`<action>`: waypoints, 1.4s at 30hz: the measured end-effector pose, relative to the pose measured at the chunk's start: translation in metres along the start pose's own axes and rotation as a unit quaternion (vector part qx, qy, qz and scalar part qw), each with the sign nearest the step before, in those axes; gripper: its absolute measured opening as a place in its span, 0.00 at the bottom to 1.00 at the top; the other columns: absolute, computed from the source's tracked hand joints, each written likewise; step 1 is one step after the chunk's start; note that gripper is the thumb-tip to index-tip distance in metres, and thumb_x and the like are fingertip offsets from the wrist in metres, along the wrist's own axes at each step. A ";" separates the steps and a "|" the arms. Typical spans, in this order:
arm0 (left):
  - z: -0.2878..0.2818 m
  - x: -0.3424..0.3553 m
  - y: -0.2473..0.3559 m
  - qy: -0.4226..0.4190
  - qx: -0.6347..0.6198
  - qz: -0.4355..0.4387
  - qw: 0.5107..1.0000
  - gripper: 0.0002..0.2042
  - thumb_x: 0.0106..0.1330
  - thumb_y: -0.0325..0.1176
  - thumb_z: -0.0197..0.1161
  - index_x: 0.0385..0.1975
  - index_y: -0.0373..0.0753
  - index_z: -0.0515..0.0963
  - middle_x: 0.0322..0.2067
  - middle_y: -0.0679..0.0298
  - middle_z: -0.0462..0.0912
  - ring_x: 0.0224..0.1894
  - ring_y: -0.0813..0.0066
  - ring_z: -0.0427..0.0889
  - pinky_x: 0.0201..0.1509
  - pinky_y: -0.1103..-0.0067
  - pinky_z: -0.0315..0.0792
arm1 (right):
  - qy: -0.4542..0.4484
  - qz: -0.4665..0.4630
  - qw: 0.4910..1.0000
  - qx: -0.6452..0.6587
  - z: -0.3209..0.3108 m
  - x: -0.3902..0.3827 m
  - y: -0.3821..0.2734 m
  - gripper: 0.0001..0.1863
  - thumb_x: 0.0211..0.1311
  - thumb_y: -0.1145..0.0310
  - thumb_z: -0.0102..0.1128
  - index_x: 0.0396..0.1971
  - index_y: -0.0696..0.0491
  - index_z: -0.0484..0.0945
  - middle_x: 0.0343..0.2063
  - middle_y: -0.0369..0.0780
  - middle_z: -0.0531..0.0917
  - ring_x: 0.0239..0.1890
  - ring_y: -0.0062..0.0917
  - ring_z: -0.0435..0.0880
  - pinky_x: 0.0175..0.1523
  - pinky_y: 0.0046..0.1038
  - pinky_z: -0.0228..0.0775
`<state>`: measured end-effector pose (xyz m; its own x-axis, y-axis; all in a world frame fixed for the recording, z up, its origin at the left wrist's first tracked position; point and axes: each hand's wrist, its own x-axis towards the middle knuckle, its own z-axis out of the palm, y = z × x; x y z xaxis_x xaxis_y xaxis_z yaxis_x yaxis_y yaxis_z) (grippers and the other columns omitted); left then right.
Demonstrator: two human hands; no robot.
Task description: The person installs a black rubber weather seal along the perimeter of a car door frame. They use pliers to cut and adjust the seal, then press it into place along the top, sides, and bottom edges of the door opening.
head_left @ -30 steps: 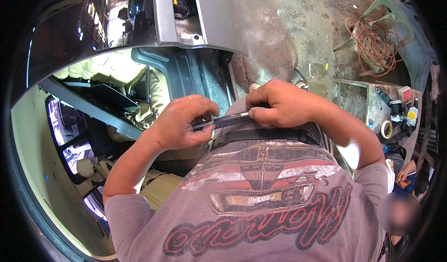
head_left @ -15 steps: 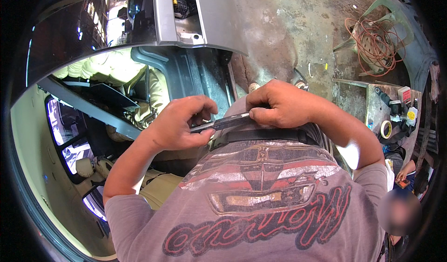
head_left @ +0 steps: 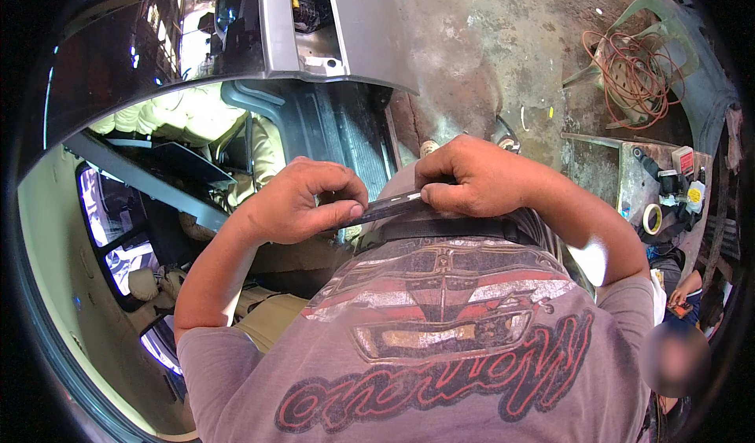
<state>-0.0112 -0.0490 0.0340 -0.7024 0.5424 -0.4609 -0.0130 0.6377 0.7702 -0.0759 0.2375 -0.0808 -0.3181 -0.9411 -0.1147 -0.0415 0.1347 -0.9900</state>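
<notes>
Item: dark strip (head_left: pixel 391 205), narrow, with pale marks along its upper edge near the right end; held in the air in front of the belt (head_left: pixel 448 229), slanting slightly upward from left to right.

Item: right hand (head_left: pixel 470 179). Thumb and bent forefinger pinched on the strip's right end; remaining fingers hidden.

Item: left hand (head_left: pixel 305 199). Half open, fingers curled, a gap between forefinger and thumb; thumb touching the strip's left end. Whether the fingers close on it cannot be told.

Surroundings: bench (head_left: pixel 632 177) to the right, bearing a red-and-white box (head_left: pixel 683 160) near its far right corner, a white bottle with a yellow label (head_left: pixel 695 197) by the right edge, and a tape roll (head_left: pixel 652 219) nearer the left edge. Orange hose (head_left: pixel 633 77), coiled, on a chair beyond the bench's far edge.
</notes>
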 end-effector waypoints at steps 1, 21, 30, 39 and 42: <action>0.000 0.000 0.001 -0.003 0.004 -0.003 1.000 0.09 0.72 0.36 0.70 0.37 0.37 0.87 0.28 0.64 0.86 0.30 0.70 0.83 0.37 0.73 0.75 | -0.002 0.004 1.000 0.003 -0.001 0.000 -0.001 0.17 0.68 0.61 0.60 0.37 0.63 0.85 0.25 0.47 0.86 0.29 0.34 0.86 0.40 0.37 0.77; -0.012 -0.026 0.008 0.170 0.050 -0.077 0.981 0.07 0.67 0.32 0.72 0.36 0.35 0.84 0.27 0.62 0.82 0.29 0.74 0.81 0.38 0.75 0.74 | -0.021 0.039 0.998 0.044 -0.009 0.001 -0.003 0.17 0.68 0.61 0.60 0.39 0.62 0.85 0.28 0.48 0.86 0.31 0.34 0.84 0.41 0.38 0.77; -0.004 -0.011 0.028 0.030 0.172 -0.053 0.983 0.10 0.65 0.33 0.72 0.44 0.40 0.83 0.39 0.61 0.86 0.47 0.58 0.85 0.51 0.65 0.80 | -0.012 0.042 0.999 0.032 -0.013 0.005 -0.009 0.20 0.63 0.59 0.58 0.42 0.60 0.89 0.24 0.46 0.88 0.30 0.35 0.90 0.42 0.38 0.80; 0.005 -0.003 0.009 0.044 0.076 -0.020 0.996 0.10 0.61 0.31 0.74 0.36 0.36 0.80 0.31 0.58 0.80 0.33 0.60 0.81 0.39 0.68 0.74 | -0.015 0.040 0.999 0.025 -0.013 0.006 -0.007 0.20 0.65 0.59 0.59 0.41 0.59 0.90 0.25 0.47 0.88 0.31 0.39 0.90 0.44 0.41 0.81; 0.003 -0.002 0.010 0.028 0.106 -0.007 0.994 0.10 0.62 0.30 0.74 0.36 0.36 0.79 0.30 0.59 0.80 0.32 0.60 0.80 0.38 0.68 0.73 | -0.001 0.017 1.000 0.002 -0.012 0.005 -0.006 0.20 0.65 0.58 0.59 0.41 0.59 0.90 0.25 0.49 0.89 0.33 0.43 0.90 0.46 0.42 0.81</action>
<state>-0.0080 -0.0427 0.0413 -0.7417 0.5054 -0.4411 0.1238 0.7493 0.6505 -0.0887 0.2354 -0.0745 -0.3166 -0.9368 -0.1489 -0.0272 0.1659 -0.9858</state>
